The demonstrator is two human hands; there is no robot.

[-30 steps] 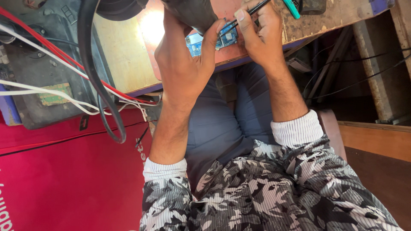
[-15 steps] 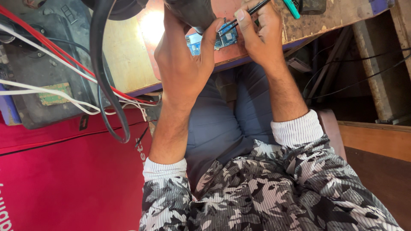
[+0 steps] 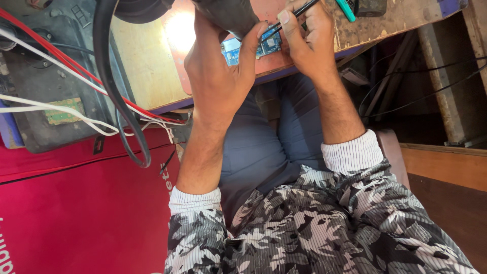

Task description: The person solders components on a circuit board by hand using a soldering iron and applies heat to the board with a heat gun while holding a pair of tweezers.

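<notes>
Blue and small, the circuit board [image 3: 252, 48] sits pinched between the thumb and fingers of the left hand [image 3: 219, 76], held just over the near edge of the table [image 3: 152, 66]. The right hand [image 3: 309, 43] is closed around a thin black tool [image 3: 299, 11], held like a pen, its tip resting on the board right beside the left thumb. A teal-handled tool [image 3: 346, 9] lies on the table just beyond the right hand.

Judging from this, the work on the board is under way and not finished: the tool tip is on the board and both hands are locked in place. What has already been done on the board I cannot tell; its parts are too small to read.

Left of the left hand, a thick black cable [image 3: 109, 81] loops down past red and white wires [image 3: 61, 66] and a grey device [image 3: 45, 101]. Below that lies a red cloth [image 3: 76, 213].
</notes>
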